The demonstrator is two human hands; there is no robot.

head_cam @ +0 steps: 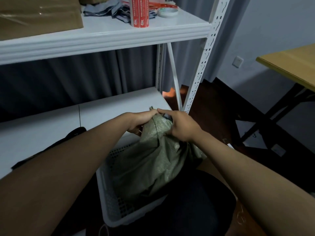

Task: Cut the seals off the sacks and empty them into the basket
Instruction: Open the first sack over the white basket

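Observation:
A grey-green woven sack [153, 160] hangs over a white perforated plastic basket [110, 201], its lower end lying inside the basket. My left hand [141, 121] grips the sack's bunched top from the left. My right hand [183, 126] holds the same top from the right, fingers wrapped over the fabric. A small dark object shows between my fingertips at the sack's top; what it is cannot be told. The sack's contents are hidden.
A white metal rack stands ahead with a lower shelf [102, 113] and an upper shelf [119, 29] carrying a cardboard box [37, 16], red boxes [139, 12], a tape roll [167, 12] and grey cloths. A wooden table [289, 65] stands at right. A dark object [73, 133] lies on the lower shelf.

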